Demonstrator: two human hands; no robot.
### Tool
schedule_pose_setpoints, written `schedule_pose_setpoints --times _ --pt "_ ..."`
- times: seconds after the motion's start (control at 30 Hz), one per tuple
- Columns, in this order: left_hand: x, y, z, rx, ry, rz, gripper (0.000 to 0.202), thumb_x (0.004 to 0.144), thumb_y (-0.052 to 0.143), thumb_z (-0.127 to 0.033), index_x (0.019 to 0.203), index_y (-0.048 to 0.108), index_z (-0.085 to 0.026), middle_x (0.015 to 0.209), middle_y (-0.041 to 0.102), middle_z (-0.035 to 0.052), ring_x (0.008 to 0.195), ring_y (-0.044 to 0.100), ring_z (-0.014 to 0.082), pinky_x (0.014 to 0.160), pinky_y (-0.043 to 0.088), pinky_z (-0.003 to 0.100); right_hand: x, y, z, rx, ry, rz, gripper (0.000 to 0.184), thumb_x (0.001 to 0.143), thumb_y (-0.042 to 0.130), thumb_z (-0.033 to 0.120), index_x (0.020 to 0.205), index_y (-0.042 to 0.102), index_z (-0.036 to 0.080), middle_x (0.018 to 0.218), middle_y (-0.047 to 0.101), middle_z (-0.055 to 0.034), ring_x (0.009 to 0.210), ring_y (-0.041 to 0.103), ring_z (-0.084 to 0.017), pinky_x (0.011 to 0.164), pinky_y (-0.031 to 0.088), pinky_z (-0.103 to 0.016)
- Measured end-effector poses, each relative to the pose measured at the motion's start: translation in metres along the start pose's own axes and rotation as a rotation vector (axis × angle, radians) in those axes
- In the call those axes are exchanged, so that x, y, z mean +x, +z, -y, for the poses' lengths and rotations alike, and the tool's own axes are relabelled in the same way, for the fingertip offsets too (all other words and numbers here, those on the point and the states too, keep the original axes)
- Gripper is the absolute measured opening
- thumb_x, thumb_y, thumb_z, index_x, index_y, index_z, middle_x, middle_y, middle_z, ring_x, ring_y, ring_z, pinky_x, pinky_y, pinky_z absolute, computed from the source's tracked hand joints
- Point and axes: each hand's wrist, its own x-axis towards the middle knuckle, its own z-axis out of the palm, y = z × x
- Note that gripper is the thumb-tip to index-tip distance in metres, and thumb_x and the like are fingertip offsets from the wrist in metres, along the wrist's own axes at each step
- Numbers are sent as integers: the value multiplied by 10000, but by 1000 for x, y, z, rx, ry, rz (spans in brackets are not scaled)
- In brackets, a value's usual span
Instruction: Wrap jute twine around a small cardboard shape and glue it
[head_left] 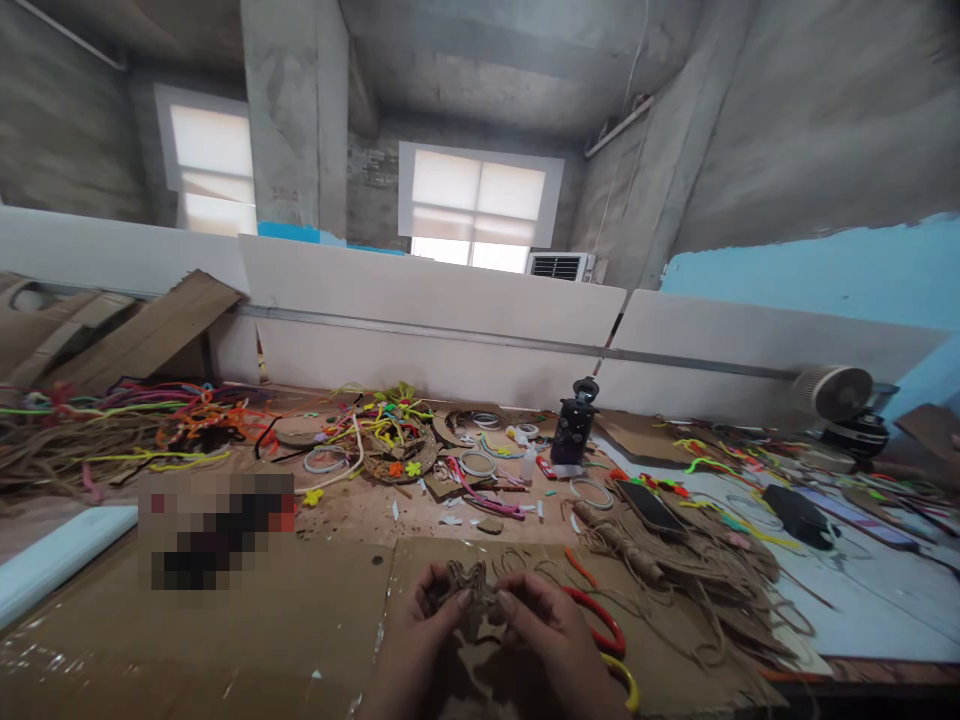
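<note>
Low in the middle of the head view, my left hand [429,622] and my right hand [541,618] pinch a small folded piece of brown twine [472,580] between thumbs and fingers. Its lower part is in shadow. Beneath them lies a flat cardboard sheet [300,640]. Beside my right hand are a red handle loop [616,632] and a yellow loop [628,685], apparently of scissors, partly hidden by the hand. A bundle of loose brown twine [697,580] spreads to the right, its strands trailing towards my right hand.
A black phone [649,506] rests on the twine. Behind stand a black bottle [573,435] and a basket-like ring with coloured flowers [401,465]. Tangled coloured cords [202,420] lie at left, near a white panel [64,560]. A fan [832,392] stands far right.
</note>
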Motion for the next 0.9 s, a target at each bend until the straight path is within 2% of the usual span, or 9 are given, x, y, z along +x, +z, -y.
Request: schedule_pose_setpoints --times 0.07,0.23,0.37,0.43,0.5,0.6,0.67,0.77,0.9 --pt "0 1 1 -6 28 23 418 545 996 -347 811 717 -183 786 735 20 737 675 174 692 518 245 0 0 -5 -16 -8 5 501 722 819 655 807 699 177 725 655 -14 675 571 -180 631 439 -270" --pt "-7 6 -4 19 -21 131 339 637 959 -350 850 766 -170 806 724 38 774 674 171 716 512 236 1 7 -13 -30 -26 -80 504 695 841 640 711 646 175 642 584 12 623 504 -157 585 385 -250" --pt "-9 6 -7 25 -59 92 387 603 975 -360 875 772 -173 842 747 52 784 694 191 712 532 251 -1 5 -10 -40 -28 -36 483 743 802 652 796 706 182 714 652 -13 661 564 -183 606 432 -262" --pt "-8 5 -6 12 -70 58 410 597 976 -354 901 771 -173 844 756 57 767 698 192 687 537 250 -3 -2 -6 -75 -17 -5 477 791 762 650 933 751 195 840 722 -46 725 620 -214 647 476 -285" --pt "-6 3 -5 -10 -71 39 422 590 977 -342 917 770 -173 808 754 44 711 687 175 652 533 241 -6 -12 -1 -153 -35 -35 464 827 731 634 1008 763 209 928 755 -67 794 658 -245 699 505 -312" --pt "-3 2 -2 -40 -61 71 405 591 974 -329 904 772 -170 733 738 14 626 649 138 624 519 224 -10 -30 2 -327 -89 -136 410 847 701 607 963 776 221 907 766 -75 841 677 -280 745 517 -342" --pt "-1 0 -1 -51 -59 87 397 600 970 -326 903 772 -163 727 740 14 624 647 127 618 504 207 -13 -43 0 -444 -117 -181 383 840 698 592 922 784 228 878 764 -82 809 677 -288 722 519 -348" --pt "1 -2 0 -28 -57 91 401 621 961 -366 901 764 -156 721 742 20 611 650 124 596 493 200 -18 -63 -9 -539 -155 -225 349 853 682 565 907 799 241 950 765 -102 854 686 -307 717 542 -353" --pt "3 -4 -1 25 -44 103 420 662 920 -477 870 748 -155 681 733 23 581 656 137 570 501 213 -20 -82 -22 -583 -194 -189 264 862 694 491 956 816 276 1073 754 -110 1048 670 -346 900 547 -413"
